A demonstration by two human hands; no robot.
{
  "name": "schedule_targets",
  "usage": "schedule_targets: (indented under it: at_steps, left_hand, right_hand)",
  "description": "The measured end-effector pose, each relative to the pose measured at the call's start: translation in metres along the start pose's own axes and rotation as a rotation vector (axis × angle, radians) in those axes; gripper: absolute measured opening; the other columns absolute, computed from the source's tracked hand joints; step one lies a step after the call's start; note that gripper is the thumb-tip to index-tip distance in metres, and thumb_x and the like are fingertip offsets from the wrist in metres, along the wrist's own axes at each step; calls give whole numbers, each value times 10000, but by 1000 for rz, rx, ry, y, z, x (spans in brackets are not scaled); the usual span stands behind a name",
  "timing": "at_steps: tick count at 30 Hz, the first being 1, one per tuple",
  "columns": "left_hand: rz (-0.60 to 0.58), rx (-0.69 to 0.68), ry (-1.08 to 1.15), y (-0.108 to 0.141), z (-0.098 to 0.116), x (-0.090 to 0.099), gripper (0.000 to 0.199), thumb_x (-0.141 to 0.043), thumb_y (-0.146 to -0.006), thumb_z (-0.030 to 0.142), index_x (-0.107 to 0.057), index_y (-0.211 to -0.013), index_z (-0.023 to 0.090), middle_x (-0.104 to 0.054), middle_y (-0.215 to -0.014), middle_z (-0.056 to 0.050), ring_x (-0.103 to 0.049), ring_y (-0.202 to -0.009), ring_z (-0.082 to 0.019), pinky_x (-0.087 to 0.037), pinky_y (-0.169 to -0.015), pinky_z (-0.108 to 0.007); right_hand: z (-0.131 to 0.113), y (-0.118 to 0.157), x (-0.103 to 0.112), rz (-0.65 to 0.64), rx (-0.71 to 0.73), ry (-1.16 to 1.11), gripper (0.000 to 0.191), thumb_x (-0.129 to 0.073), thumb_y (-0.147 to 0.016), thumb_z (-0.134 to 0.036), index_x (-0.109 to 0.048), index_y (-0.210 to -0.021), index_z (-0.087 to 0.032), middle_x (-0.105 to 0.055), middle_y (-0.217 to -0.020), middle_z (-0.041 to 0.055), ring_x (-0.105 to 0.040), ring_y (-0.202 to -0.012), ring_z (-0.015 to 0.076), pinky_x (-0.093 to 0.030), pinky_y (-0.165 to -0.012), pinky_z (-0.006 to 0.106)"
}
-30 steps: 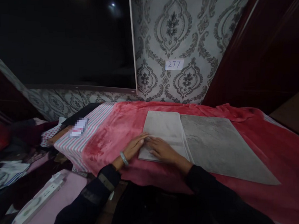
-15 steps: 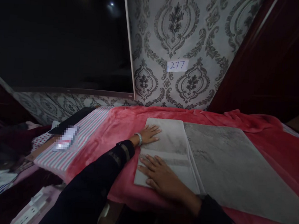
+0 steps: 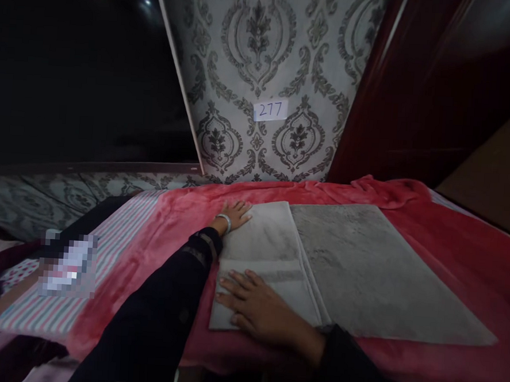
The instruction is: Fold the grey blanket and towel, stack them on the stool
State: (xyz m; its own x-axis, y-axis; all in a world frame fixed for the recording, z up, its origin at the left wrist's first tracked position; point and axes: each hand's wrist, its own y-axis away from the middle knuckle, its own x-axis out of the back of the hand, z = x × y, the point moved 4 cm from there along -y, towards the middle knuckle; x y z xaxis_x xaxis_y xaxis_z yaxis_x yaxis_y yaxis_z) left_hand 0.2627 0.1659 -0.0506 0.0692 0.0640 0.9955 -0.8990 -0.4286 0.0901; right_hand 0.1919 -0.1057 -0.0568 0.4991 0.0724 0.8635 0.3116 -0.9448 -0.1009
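Observation:
A grey plush towel [image 3: 358,272] lies spread out, its left part folded over into a paler, layered panel [image 3: 261,237] with a band across it. My left hand [image 3: 235,214], with a bracelet at the wrist, rests flat with spread fingers on the far left corner of that panel, covering the corner. Nearer to me, my right hand [image 3: 260,309] lies palm down on the panel's near half, fingers extended toward its left edge. Neither hand grips the cloth.
Under the towel is a red plush blanket [image 3: 183,227], bunched along the back. A striped cloth [image 3: 123,229] lies to its left, with a blurred-out item [image 3: 69,266] on it. Behind stand a patterned wall [image 3: 258,58], a large dark screen [image 3: 81,71] and a dark red panel [image 3: 416,97].
The view has swung right, so the scene sits further left. My left hand has slid away from me to the folded panel's far left corner. My right hand stays flat on the near half.

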Motion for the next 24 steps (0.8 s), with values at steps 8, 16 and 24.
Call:
schedule_targets:
  at_steps: [8,16,24]
  left_hand:
    - [7,-454,1,46,73,5,595,-323,-1024,519,-338,-1583,317,-279,-1681,-74,-187,-1566,-301,-124,-1238,-618]
    - [-59,-524,45,11,112,-17,724,-366,-985,619,-248,-1611,276,-188,-1699,-122,-158,-1573,-304,-102,-1235,-631]
    - [-11,-480,75,-66,116,-19,751,-389,-979,600,-254,-1609,215,-207,-1693,-138,-188,-1568,-277,-121,-1262,-552]
  right_hand:
    - [19,44,36,97,-63,14,515,-437,-1065,-449,-458,-1540,-252,-340,-1635,62,-146,-1555,227,-86,-1271,479]
    - [37,77,28,5,-88,9,571,-480,-1047,-422,-332,-1593,-343,-190,-1684,14,-64,-1565,261,-80,-1257,567]
    - [35,78,30,45,-79,-54,581,-507,-1037,-390,-337,-1591,-343,-186,-1689,-1,-34,-1568,233,-40,-1269,534]
